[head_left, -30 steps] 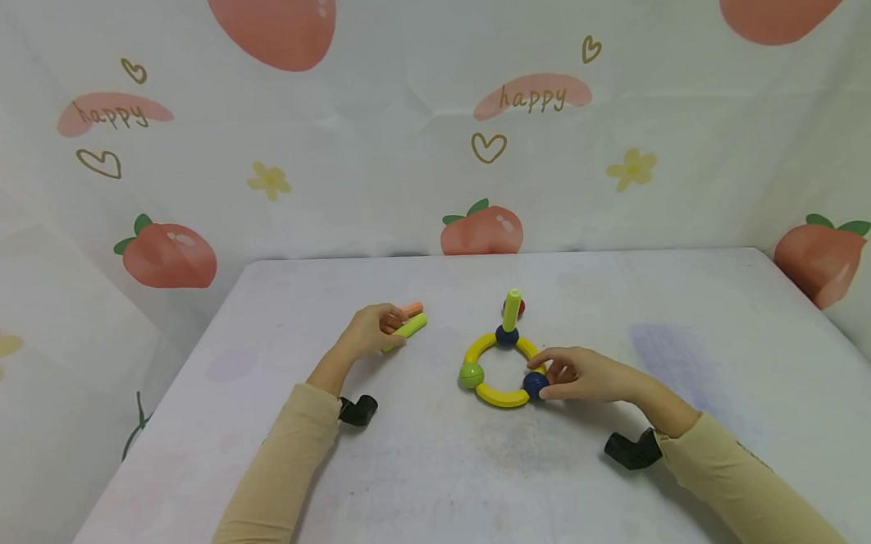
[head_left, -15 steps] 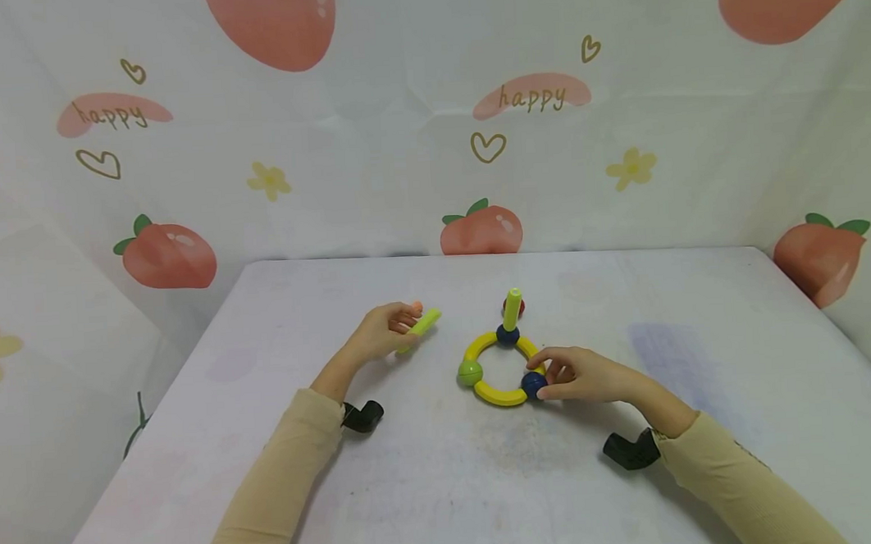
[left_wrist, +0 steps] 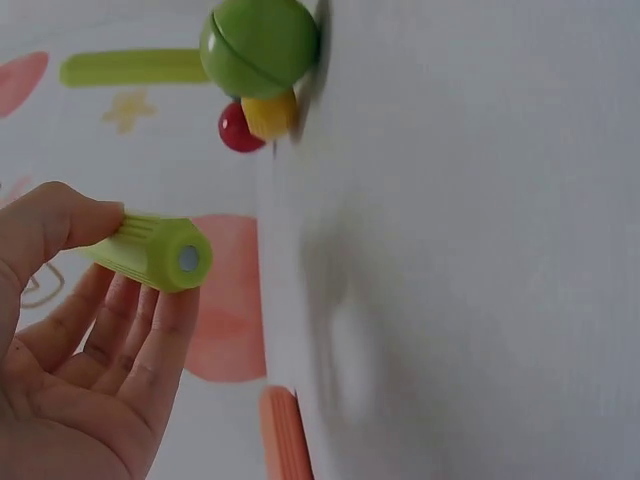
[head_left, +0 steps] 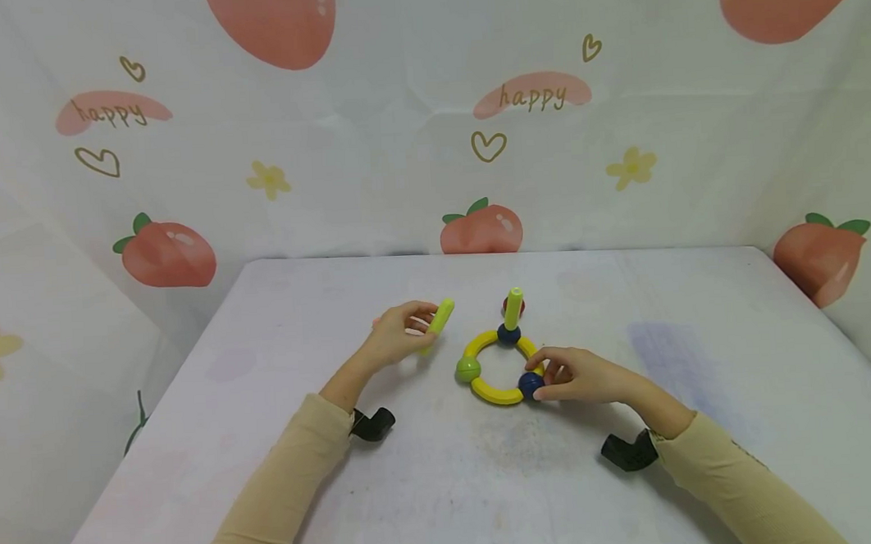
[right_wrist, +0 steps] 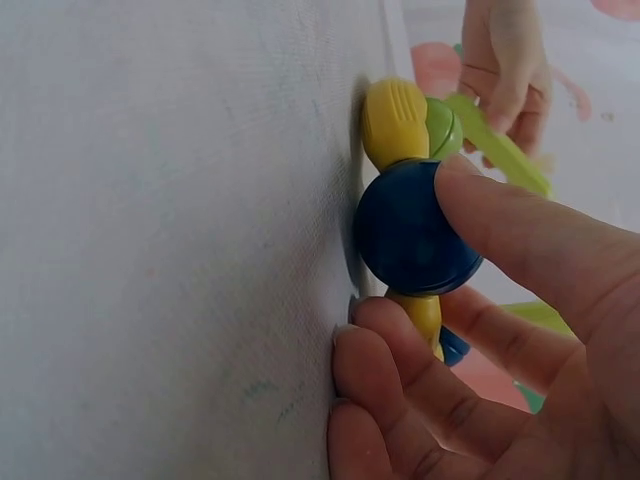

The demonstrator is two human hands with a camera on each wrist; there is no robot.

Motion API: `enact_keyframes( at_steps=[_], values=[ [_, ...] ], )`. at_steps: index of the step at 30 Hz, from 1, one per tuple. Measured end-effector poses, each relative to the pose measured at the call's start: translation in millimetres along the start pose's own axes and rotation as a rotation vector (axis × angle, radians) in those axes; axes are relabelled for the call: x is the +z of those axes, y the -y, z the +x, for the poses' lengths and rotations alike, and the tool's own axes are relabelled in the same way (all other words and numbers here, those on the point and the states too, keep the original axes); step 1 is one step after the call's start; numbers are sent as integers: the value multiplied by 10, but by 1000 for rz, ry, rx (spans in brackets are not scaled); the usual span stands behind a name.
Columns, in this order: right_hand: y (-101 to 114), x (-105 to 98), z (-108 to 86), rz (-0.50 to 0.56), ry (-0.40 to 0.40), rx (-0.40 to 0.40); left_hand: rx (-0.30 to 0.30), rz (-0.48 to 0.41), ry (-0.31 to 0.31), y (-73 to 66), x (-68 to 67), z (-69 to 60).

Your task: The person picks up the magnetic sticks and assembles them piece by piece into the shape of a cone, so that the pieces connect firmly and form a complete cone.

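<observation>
My left hand [head_left: 402, 336] pinches a yellow-green rod [head_left: 441, 314] between thumb and fingers, raised off the table; the left wrist view shows a round silvery spot on the end of the rod [left_wrist: 170, 255]. A ring of curved yellow pieces [head_left: 497, 393] lies on the table, joined by a green ball [head_left: 468, 370] and two dark blue balls. Another yellow-green rod [head_left: 514, 310] stands upright on the far blue ball [head_left: 509, 335]. With thumb and fingers my right hand [head_left: 585, 375] grips the near blue ball [head_left: 530, 384], seen closely in the right wrist view [right_wrist: 415, 228].
A red ball [head_left: 520, 307] is behind the standing rod. An orange rod [left_wrist: 285, 435] lies on the table, mostly hidden behind my left hand in the head view. The white table [head_left: 447, 485] ends at a printed cloth backdrop [head_left: 384, 143].
My left hand has moved right and lifted the yellow-green rod, which now points more steeply upward. The ring has shifted very slightly left with my right hand still on its near blue ball.
</observation>
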State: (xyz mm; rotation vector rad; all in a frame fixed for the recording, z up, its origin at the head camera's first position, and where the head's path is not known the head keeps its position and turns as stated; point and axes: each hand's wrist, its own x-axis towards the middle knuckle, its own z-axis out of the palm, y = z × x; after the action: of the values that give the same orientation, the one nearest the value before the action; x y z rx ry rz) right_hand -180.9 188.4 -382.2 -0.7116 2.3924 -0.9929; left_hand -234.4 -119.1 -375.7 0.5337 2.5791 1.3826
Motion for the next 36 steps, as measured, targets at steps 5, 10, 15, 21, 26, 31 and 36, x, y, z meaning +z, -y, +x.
enact_keyframes(
  at_steps=[5,10,15,21,26,31,36],
  values=[
    [12,16,3,-5,-6,0,20,-77,5,-78,75,-10],
    [2,18,5,-7,-7,-1,63,-125,10,-166,146,-47],
    [-15,22,14,-1,-5,0,111,-172,34,-225,206,-75],
    [-17,26,13,3,-4,8,119,-218,61,-223,263,-74],
    [-22,28,16,8,-5,8,125,-232,89,-221,286,-93],
    [-25,28,16,4,-8,6,140,-243,93,-206,298,-85],
    [-13,41,17,9,-12,12,141,-218,90,-203,297,-77]
  ],
)
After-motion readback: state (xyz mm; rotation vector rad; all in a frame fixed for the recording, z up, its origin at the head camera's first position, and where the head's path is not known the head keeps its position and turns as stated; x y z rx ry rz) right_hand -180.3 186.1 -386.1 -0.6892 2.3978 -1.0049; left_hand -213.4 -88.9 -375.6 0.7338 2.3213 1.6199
